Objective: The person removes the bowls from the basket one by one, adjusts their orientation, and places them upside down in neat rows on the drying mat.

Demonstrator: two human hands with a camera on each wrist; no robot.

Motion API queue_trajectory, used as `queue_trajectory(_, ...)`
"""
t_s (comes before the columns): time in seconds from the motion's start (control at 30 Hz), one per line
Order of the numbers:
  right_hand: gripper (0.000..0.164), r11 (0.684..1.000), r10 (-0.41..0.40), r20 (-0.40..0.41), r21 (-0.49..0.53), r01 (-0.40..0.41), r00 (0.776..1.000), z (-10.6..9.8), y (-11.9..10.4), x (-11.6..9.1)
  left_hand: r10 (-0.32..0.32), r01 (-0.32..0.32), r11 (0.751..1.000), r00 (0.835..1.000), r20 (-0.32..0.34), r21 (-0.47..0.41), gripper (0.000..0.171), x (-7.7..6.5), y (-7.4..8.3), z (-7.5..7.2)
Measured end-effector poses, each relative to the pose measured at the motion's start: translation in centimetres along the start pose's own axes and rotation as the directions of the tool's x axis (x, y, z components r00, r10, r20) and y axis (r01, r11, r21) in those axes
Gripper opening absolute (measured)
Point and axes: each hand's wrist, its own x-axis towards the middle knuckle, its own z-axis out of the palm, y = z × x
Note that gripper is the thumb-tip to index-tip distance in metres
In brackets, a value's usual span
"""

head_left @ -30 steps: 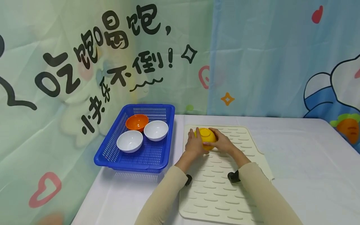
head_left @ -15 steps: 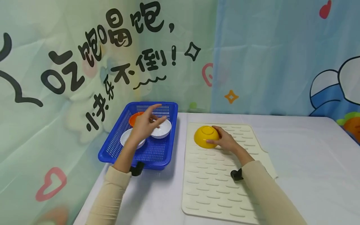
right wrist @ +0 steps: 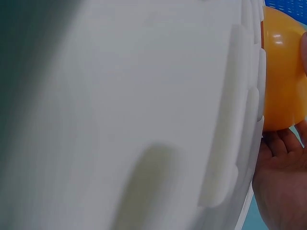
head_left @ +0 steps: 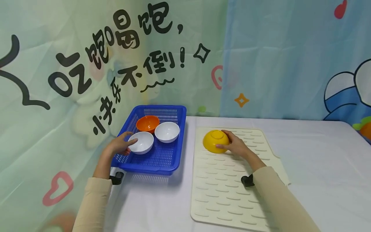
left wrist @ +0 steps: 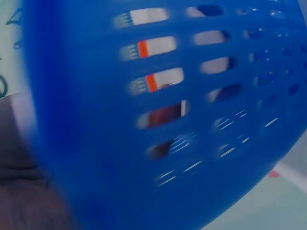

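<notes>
At the left side of a blue plastic basket (head_left: 162,163), my left hand (head_left: 118,145) grips the rim of the nearer white bowl (head_left: 144,143), one digit over the inside and others curled outside. The bowl sits upright in the basket. In the left wrist view the basket wall (left wrist: 105,143) hides most of the hand, and the picture is blurred. A yellow bowl (head_left: 214,141) stands upside down on a cream ridged mat (head_left: 215,190). My right hand (head_left: 236,145) holds its right side, thumb in front and fingers behind. The right wrist view shows the yellow bowl (right wrist: 285,81) at its right edge.
An orange bowl (head_left: 148,123) and another white bowl (head_left: 167,132) stand upright in the basket, close to the held one. A white cloth (head_left: 324,174) covers the table. Printed curtains (head_left: 275,61) hang behind and to the left.
My left hand has let go of the yellow bowl, swung left across the basket and reached the nearer white bowl. The right hand keeps hold of the yellow bowl.
</notes>
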Motion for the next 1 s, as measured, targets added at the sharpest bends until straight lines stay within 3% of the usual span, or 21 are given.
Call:
queue_trajectory(0.13,0.094,1.0,0.011,0.0,0.0,-0.011,1.0,0.0,0.3,0.0,-0.064,0.064,0.998,0.997,0.051,-0.001,0.063,1.0,-0.3,0.7)
queue_trajectory(0.27,0.094,1.0,0.01,-0.001,-0.001,-0.01,1.0,0.0,0.4,0.0,-0.099,0.108,0.991,0.989,0.109,-0.082,0.068,2.0,-0.9,1.2)
queue_trajectory(0.47,0.091,1.0,-0.009,-0.005,0.001,0.009,1.0,0.0,0.0,-0.1,-0.101,0.142,0.965,0.977,0.185,-0.221,0.069,2.8,-1.8,1.8)
queue_trajectory(0.6,0.09,1.0,-0.02,-0.004,-0.003,0.02,1.0,-0.1,-0.1,0.0,-0.128,0.171,0.952,0.976,0.178,-0.255,0.064,3.0,-2.1,2.0)
queue_trajectory(1.0,0.09,1.0,-0.024,0.004,0.003,0.024,1.0,-0.1,0.1,0.1,-0.16,0.186,0.958,0.978,0.133,-0.219,0.065,3.0,-2.0,2.3)
